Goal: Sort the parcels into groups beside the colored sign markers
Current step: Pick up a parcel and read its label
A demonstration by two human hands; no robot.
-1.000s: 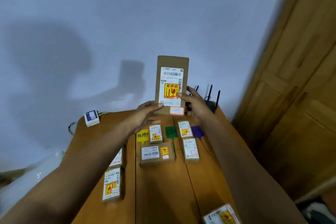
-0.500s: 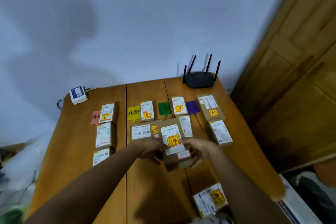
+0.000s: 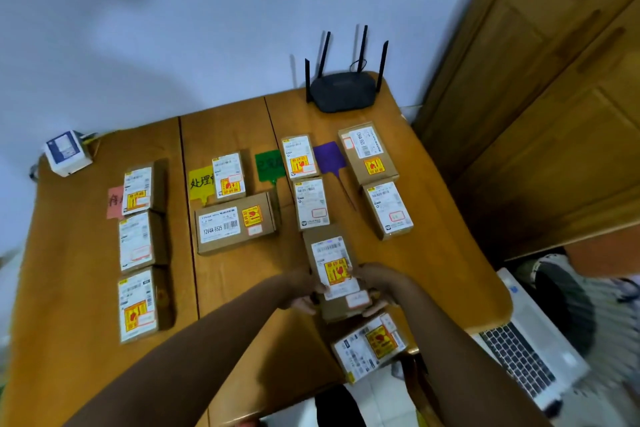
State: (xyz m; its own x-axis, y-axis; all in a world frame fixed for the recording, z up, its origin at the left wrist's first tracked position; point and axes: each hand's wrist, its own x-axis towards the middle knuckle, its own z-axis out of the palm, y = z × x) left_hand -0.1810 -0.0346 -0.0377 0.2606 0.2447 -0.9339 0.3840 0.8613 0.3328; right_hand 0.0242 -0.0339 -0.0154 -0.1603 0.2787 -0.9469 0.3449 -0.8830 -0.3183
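Both hands grip a brown parcel (image 3: 334, 267) with a white label and a yellow fragile sticker. It lies low over the wooden table (image 3: 242, 291), just behind the two parcels beside the green sign marker (image 3: 269, 165). My left hand (image 3: 300, 291) holds its left edge, my right hand (image 3: 379, 284) its right edge. Three parcels lie beside the pink marker (image 3: 114, 201), two beside the yellow marker (image 3: 201, 180), two beside the purple marker (image 3: 329, 157). One more parcel (image 3: 370, 345) sits at the near table edge.
A black router (image 3: 343, 90) with antennas stands at the back of the table. A small white and blue box (image 3: 65, 152) is at the back left corner. A laptop (image 3: 530, 343) lies low to the right. A wooden door fills the right side.
The parcel was held upright at face height a second ago. My hands have brought it down flat and pushed it forward into the column beside the green marker.
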